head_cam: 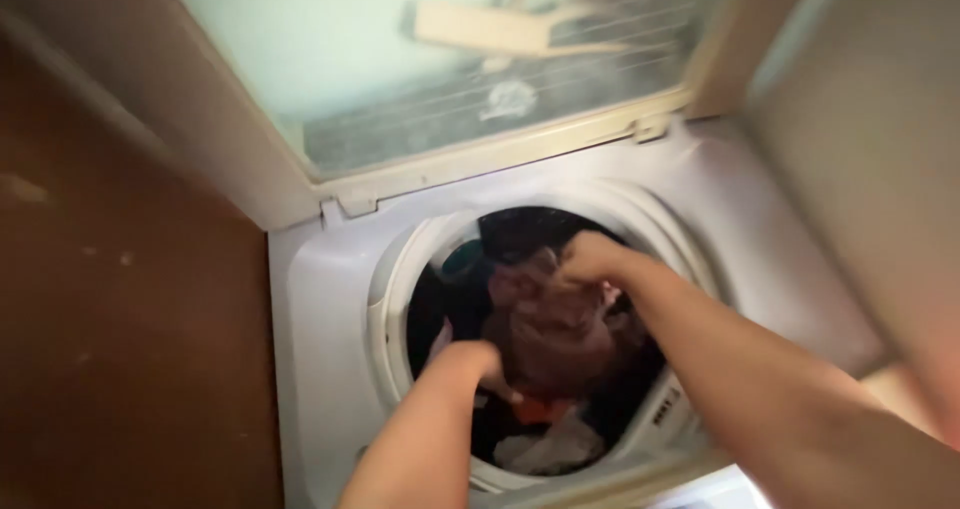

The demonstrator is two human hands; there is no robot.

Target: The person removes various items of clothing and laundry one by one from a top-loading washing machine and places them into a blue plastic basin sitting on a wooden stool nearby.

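Both my arms reach down into the round drum opening of a white top-loading washing machine (330,299). My right hand (590,259) grips the upper edge of a reddish-brown garment (555,334) lying on top of the load. My left hand (478,361) is closed on the same garment's lower left side. Beneath and around it lie dark clothes (525,231), a white piece (545,449) and a bit of orange fabric (545,409). The picture is blurred by motion.
The machine's glass lid (430,69) stands raised behind the drum. A brown wooden surface (120,319) stands close on the left of the machine. A pale wall (870,139) rises on the right.
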